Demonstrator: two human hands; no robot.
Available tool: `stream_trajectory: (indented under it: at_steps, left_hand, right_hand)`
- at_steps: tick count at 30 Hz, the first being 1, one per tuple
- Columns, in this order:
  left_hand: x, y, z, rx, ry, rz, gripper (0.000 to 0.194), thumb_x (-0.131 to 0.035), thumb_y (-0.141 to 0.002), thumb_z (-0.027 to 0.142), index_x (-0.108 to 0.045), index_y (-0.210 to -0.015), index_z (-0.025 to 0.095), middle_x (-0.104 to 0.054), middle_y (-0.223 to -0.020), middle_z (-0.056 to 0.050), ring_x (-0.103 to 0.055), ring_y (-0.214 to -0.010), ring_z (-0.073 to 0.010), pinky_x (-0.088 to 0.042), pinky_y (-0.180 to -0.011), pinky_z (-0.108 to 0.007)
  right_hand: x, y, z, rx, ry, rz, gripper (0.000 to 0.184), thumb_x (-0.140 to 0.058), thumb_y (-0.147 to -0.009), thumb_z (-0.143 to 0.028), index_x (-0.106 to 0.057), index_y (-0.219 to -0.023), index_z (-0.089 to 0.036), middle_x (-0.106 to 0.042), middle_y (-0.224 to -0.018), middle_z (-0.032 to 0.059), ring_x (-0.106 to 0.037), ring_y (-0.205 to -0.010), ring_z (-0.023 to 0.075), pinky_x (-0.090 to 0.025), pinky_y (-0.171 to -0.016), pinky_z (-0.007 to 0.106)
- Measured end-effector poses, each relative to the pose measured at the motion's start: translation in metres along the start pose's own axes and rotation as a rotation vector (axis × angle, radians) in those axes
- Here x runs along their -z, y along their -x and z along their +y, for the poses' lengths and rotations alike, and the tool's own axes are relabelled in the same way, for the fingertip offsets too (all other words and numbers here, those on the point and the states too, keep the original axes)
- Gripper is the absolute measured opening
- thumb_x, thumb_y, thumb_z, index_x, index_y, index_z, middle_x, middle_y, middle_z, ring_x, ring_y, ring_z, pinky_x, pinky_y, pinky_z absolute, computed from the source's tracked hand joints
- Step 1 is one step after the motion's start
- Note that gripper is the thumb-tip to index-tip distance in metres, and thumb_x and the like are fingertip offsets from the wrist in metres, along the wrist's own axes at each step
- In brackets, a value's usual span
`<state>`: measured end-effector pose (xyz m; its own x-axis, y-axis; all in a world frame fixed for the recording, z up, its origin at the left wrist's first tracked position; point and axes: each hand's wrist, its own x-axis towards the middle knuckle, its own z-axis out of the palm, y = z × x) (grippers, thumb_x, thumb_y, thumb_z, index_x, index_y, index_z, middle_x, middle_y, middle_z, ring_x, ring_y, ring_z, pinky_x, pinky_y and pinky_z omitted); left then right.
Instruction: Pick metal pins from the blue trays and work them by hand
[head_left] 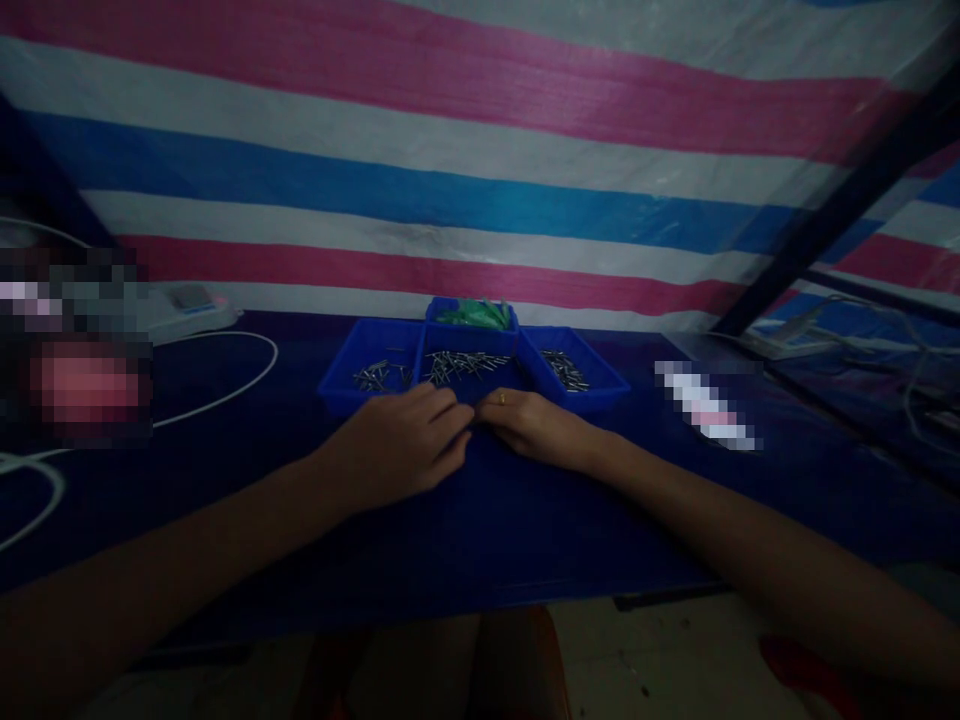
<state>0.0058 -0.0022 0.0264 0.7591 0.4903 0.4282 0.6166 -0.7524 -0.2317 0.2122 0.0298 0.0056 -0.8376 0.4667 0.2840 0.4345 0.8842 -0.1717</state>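
The fingers of the left hand (390, 445) and the right hand (544, 430) meet at the middle of the frame. On each hand they are curled in and bunched, with the tips drawn together as if pinching something small. From my view it is too dark for me to tell whether anything is clamped there, or whether the tips touch each other or only something between them. A gold ring (502, 398) sits on a finger of the right hand. Just beyond the knuckles, at centre, I see a loose heap of thin metal pins (461, 365), with more in the left tray (382, 340) and the right tray (604, 385) on either side of it. The rear tray (472, 340), above the heap in the frame, holds something green (484, 315). All of this is on the blue table (480, 530). At upper left I can make out a pale device (187, 308) and a white cable (262, 340); the striped sheet (480, 200) fills the top of the frame. I judge the step in hand to be close, two-handed fingertip work on some small piece. From this pose, I'd say the next move calls for a light, steady pinch, and for knuckles lifted clear of the heap and the tray rims.
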Motion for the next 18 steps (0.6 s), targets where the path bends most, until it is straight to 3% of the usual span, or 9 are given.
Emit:
stream_trajectory:
  at_steps: [3, 6, 10, 18]
  left_hand:
    - [-0.012, 0.004, 0.012, 0.091, 0.138, -0.180, 0.017, -0.041, -0.086, 0.024, -0.056, -0.082, 0.017, -0.059, -0.075, -0.002, -0.058, -0.068, -0.0152, -0.043, -0.056, -0.024]
    - [-0.017, 0.005, 0.007, 0.218, 0.221, -0.259, 0.017, -0.042, -0.086, 0.027, -0.054, -0.082, 0.016, -0.059, -0.075, -0.002, -0.058, -0.066, -0.0149, -0.043, -0.059, -0.026]
    - [-0.015, 0.004, 0.002, 0.238, 0.306, -0.260, 0.021, -0.043, -0.086, 0.033, -0.054, -0.084, 0.015, -0.059, -0.075, -0.002, -0.058, -0.067, -0.0156, -0.043, -0.061, -0.027]
    - [-0.014, 0.005, 0.005, 0.175, 0.376, -0.207, 0.020, -0.040, -0.087, 0.024, -0.056, -0.081, 0.015, -0.061, -0.075, -0.002, -0.059, -0.068, -0.0137, -0.042, -0.062, -0.025]
  right_hand:
    - [0.004, 0.001, -0.001, -0.018, -0.058, 0.011, 0.026, -0.040, -0.082, -0.001, -0.057, -0.099, -0.010, -0.060, -0.091, 0.0094, -0.055, -0.086, 0.0152, -0.046, -0.078, 0.029]
    - [0.006, 0.001, -0.006, -0.019, -0.113, 0.015, 0.031, -0.040, -0.081, 0.000, -0.054, -0.106, -0.011, -0.058, -0.094, 0.0084, -0.055, -0.087, 0.0140, -0.046, -0.079, 0.029]
    - [0.011, 0.003, -0.015, 0.010, -0.161, 0.040, 0.032, -0.041, -0.080, -0.001, -0.051, -0.108, -0.012, -0.057, -0.095, 0.0071, -0.054, -0.088, 0.0131, -0.046, -0.078, 0.028]
    - [0.017, 0.004, -0.023, 0.014, -0.148, 0.093, 0.018, -0.043, -0.086, -0.014, -0.052, -0.102, -0.014, -0.057, -0.096, 0.0062, -0.053, -0.090, 0.0125, -0.045, -0.080, 0.028]
